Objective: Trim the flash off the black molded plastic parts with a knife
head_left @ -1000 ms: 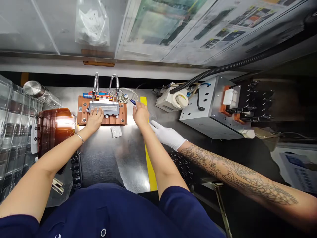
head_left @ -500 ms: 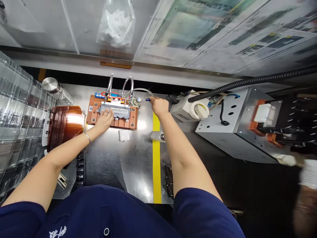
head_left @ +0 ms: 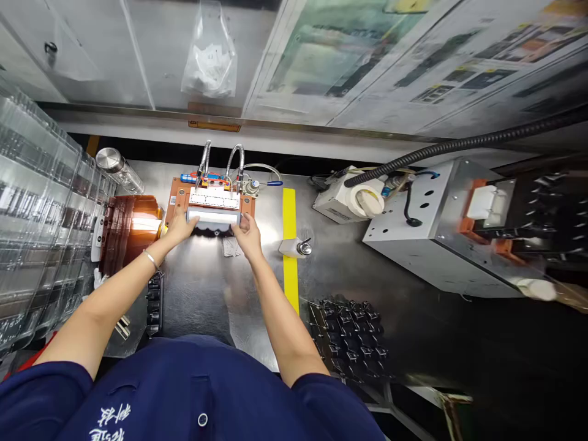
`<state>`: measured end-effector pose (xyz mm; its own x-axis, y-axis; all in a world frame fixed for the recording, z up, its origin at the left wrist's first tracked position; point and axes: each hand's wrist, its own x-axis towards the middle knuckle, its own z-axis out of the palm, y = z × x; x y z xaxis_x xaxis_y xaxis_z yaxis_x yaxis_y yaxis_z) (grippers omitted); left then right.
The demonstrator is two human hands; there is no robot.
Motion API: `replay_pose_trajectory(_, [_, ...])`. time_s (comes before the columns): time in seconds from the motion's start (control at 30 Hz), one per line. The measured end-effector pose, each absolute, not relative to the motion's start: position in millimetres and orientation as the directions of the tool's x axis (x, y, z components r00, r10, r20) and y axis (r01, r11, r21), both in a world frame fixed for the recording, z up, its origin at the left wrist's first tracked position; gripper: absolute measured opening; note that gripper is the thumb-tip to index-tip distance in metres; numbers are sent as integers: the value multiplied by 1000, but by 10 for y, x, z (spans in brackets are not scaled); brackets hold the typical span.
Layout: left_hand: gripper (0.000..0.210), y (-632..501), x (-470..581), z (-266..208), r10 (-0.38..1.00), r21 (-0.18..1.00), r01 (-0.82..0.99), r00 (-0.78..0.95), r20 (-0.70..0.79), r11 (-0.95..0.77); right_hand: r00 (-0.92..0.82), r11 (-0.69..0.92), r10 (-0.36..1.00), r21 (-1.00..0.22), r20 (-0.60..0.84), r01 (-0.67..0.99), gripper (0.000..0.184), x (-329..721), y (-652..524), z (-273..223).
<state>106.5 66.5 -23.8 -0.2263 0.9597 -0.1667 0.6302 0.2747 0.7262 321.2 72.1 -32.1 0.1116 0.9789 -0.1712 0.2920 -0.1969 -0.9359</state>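
My left hand (head_left: 180,226) and my right hand (head_left: 248,236) grip the two ends of a grey rectangular plate (head_left: 214,217) with a dark, wavy front edge. It is at the front of a fixture with a brown base (head_left: 248,204), below a white block (head_left: 214,197) with rows of dark dots. Both thumbs press on the plate's ends; the fingertips beneath are partly hidden. Behind the block rise two bent metal hoses (head_left: 236,158). A lever with a blue handle (head_left: 274,183) sticks out to the right of the fixture, with no hand on it.
A small white piece (head_left: 231,247) lies before the fixture. To the right are a squat bottle (head_left: 296,247), a yellow stripe (head_left: 289,214) and a rack of black parts (head_left: 351,340). A white machine (head_left: 351,197) stands farther right. Clear trays (head_left: 46,233) and amber containers (head_left: 133,223) line the left.
My right hand has let go of the blue-handled lever and moved left to the plate. My left hand has shifted to the plate's left end. The plate has come forward, exposing the white dotted block.
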Motion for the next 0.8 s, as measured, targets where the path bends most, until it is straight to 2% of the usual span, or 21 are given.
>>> replay_pose_trajectory(0.03, [53,451,1068,-245,965,738,627,-223,-136,249,92,-176,983,-945,-156,277,61,3237,551,-288])
replay_pose_trajectory(0.1, [55,-29,1072,-241,980,762,630,-199,-24,147,41,-84,996,-960,-76,266,52,3320,201,-203])
replay_pose_trajectory(0.17, [43,-500,1070,-195,981,769,639,-135,139,-21,-26,54,998,-948,49,315,37,3407,-113,-103])
replay_pose_trajectory(0.23, [29,-881,1063,-100,962,750,645,-80,261,-150,-93,139,990,-891,110,432,28,3438,-364,6])
replay_pose_trajectory(0.3, [26,-1138,1055,26,901,678,662,-8,433,-320,-142,107,989,-804,28,585,27,3360,-586,127])
replay_pose_trajectory(0.4, [38,-1354,1035,200,681,414,681,171,712,-604,-256,73,949,-659,-185,749,26,3041,-981,348])
replay_pose_trajectory(0.43, [42,-1409,1027,241,620,335,686,215,755,-646,-344,122,913,-657,-220,744,26,2916,-1130,428])
replay_pose_trajectory(0.5, [45,-1531,1006,290,585,266,712,246,773,-650,-585,233,783,-773,-210,590,29,2720,-1406,571])
replay_pose_trajectory(0.57, [43,-1684,978,313,596,245,755,231,769,-609,-757,153,629,-928,-173,340,33,2659,-1583,659])
replay_pose_trajectory(0.63, [41,-1864,932,359,614,223,805,209,761,-550,-815,-80,553,-984,-176,159,38,2735,-1624,669])
replay_pose_trajectory(0.7, [40,-2046,842,491,620,181,852,195,760,-490,-762,-267,600,-959,-244,97,45,2877,-1557,610])
replay_pose_trajectory(0.8, [40,-2256,528,928,618,79,921,191,762,-381,-536,-359,758,-924,-373,135,52,3055,-1393,476])
